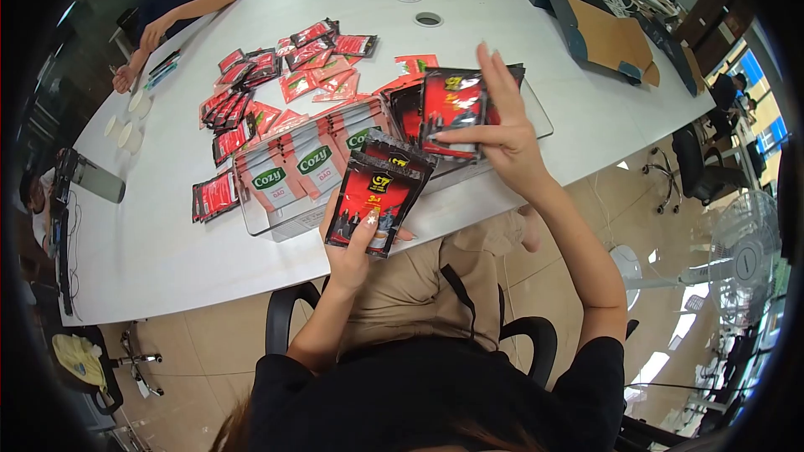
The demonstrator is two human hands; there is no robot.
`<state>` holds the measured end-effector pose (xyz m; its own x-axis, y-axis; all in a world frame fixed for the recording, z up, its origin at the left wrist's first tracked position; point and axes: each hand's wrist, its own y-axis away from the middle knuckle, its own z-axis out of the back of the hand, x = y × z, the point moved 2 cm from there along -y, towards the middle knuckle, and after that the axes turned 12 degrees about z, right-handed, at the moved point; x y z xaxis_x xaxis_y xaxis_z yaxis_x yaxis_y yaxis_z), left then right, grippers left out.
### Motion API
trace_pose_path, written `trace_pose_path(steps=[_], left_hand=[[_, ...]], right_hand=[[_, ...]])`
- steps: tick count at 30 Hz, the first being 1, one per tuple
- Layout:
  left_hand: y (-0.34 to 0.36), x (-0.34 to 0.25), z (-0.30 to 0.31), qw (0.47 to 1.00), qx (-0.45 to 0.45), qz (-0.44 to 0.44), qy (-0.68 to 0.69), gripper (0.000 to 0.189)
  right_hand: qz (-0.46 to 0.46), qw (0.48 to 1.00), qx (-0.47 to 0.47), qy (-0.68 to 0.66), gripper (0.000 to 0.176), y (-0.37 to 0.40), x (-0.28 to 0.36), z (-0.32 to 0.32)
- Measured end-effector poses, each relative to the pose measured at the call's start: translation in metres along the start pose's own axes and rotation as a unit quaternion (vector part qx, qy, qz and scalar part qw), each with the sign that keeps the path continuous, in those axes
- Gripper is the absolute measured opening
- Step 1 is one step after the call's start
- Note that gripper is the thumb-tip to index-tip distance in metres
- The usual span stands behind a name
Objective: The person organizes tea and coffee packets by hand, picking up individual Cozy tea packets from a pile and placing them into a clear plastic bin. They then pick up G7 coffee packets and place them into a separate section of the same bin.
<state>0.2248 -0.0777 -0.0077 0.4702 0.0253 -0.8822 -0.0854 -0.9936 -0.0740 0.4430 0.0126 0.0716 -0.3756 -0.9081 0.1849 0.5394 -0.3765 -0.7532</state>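
Note:
Several black-and-red G7 sachets (375, 199) are fanned in my left hand (353, 253), its thumb across their front, above the table's near edge. My right hand (505, 132) is at the right end of a clear tray (289, 224), fingers spread, its index finger and thumb touching the front of upright G7 sachets (452, 105). Whether it grips one is unclear. Pink Cozy sachets (316, 162) stand in rows in the tray's left and middle part. Behind the tray lies a loose heap of red and pink sachets (311, 57).
Across the white table (167, 268), a person (188, 4) sits near some pens (163, 69). Paper cups (130, 137) and a grey bottle (99, 180) stand at the left. Opened cardboard boxes (605, 38) lie at the back right, and a fan (744, 259) stands at the right.

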Motion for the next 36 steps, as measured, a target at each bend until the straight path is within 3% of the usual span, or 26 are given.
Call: trace_pose_path(steps=[3,6,7,10,13,16,18,20,22,24,28,30,32,34,36], left_hand=[[-0.001,-0.001,-0.002,0.999,-0.014,0.002,-0.041,0.039],[-0.001,0.001,-0.001,0.999,-0.016,0.003,-0.040,0.039],[-0.003,0.009,0.009,0.996,-0.031,-0.005,-0.081,0.040],[-0.002,0.007,0.005,0.998,-0.021,0.007,-0.062,0.042],[-0.001,-0.001,-0.001,0.999,-0.015,0.025,-0.041,0.044],[0.001,-0.003,0.000,0.999,0.017,0.025,0.009,0.044],[0.001,0.008,0.011,0.997,-0.033,-0.001,-0.075,0.046],[0.003,-0.001,-0.007,0.998,-0.060,0.007,-0.036,0.046],[0.005,0.007,0.001,0.994,-0.091,0.011,-0.064,0.042],[0.007,0.018,0.010,0.992,-0.109,0.032,-0.053,0.039],[0.004,0.014,0.019,0.992,-0.096,0.037,-0.067,0.044],[-0.001,0.018,0.031,0.989,-0.129,0.003,-0.070,0.053],[-0.002,0.016,0.031,0.990,-0.108,-0.002,-0.089,0.057],[-0.004,0.015,0.030,0.985,-0.125,0.000,-0.116,0.056],[-0.005,0.016,0.027,0.985,-0.130,-0.006,-0.110,0.054]], right_hand=[[-0.006,0.988,0.112,-0.109,0.052,-0.003,-0.009,-0.014],[0.013,0.976,0.217,0.010,0.052,-0.006,-0.006,-0.003],[0.002,0.978,0.209,0.012,0.056,-0.009,-0.002,0.003],[0.015,0.986,0.165,0.023,0.048,-0.012,0.000,0.011],[-0.112,0.973,0.165,-0.113,0.028,-0.007,-0.006,0.018],[-0.192,0.916,0.281,-0.212,0.018,-0.007,-0.001,0.012],[-0.131,0.918,0.319,-0.197,0.022,-0.002,0.000,0.002],[-0.100,0.933,0.318,-0.132,0.026,0.000,0.005,-0.004],[-0.088,0.935,0.309,-0.151,0.030,0.003,-0.003,-0.010],[-0.107,0.906,0.359,-0.199,0.033,0.002,-0.015,-0.017],[-0.099,0.928,0.290,-0.211,0.042,0.006,-0.013,-0.018],[-0.055,0.925,0.335,-0.167,0.045,0.000,-0.014,-0.023],[-0.035,0.950,0.271,-0.151,0.045,0.007,-0.015,-0.022],[-0.104,0.954,0.263,-0.102,0.043,0.010,0.003,0.002],[-0.098,0.967,0.210,-0.104,0.040,0.017,0.004,0.008]])
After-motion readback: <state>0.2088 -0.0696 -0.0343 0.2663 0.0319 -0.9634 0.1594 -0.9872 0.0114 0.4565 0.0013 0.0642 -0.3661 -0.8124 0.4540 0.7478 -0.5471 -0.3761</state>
